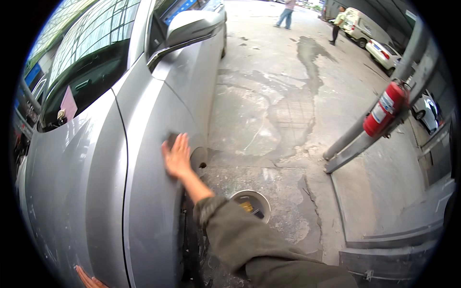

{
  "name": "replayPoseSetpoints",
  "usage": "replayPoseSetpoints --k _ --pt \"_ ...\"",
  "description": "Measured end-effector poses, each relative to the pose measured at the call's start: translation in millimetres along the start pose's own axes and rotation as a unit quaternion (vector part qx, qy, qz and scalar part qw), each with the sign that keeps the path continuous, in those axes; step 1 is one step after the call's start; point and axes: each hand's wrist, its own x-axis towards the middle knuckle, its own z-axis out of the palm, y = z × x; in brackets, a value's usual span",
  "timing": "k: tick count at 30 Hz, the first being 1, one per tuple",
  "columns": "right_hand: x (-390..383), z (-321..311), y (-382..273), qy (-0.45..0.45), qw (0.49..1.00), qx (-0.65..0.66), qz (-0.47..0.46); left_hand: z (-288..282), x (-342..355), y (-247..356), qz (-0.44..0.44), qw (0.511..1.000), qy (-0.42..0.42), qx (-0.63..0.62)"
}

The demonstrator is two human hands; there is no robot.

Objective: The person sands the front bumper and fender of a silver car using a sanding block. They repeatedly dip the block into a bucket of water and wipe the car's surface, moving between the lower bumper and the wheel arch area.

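My right hand (178, 156) lies on the silver car's front fender (149, 197), fingers extended over a dark flat pad (170, 138) that it presses to the panel. My left hand (90, 278), only partly visible at the lower left edge, rests flat on the bonnet (67, 192) with fingers stretched out. The car's wing mirror (192, 26) juts out above the fender. Below my right forearm stands a round bucket (265, 201) with a yellow item and dark items inside.
A red fire extinguisher (384, 108) hangs on grey metal posts to the right. Two people (338, 24) (286, 14) stand farther back on the stained concrete floor (254, 120). A white van (362, 29) and other cars are parked at the back right.
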Motion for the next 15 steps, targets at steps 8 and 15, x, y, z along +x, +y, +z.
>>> replayPoseSetpoints --k 8,15 --pt "-309 3 -54 -0.126 0.962 -0.126 -0.207 18 7 -32 -0.075 0.996 -0.015 0.045" --pt "-319 -134 97 -0.204 0.87 0.445 0.054 3 27 106 0.229 0.972 -0.049 0.005"
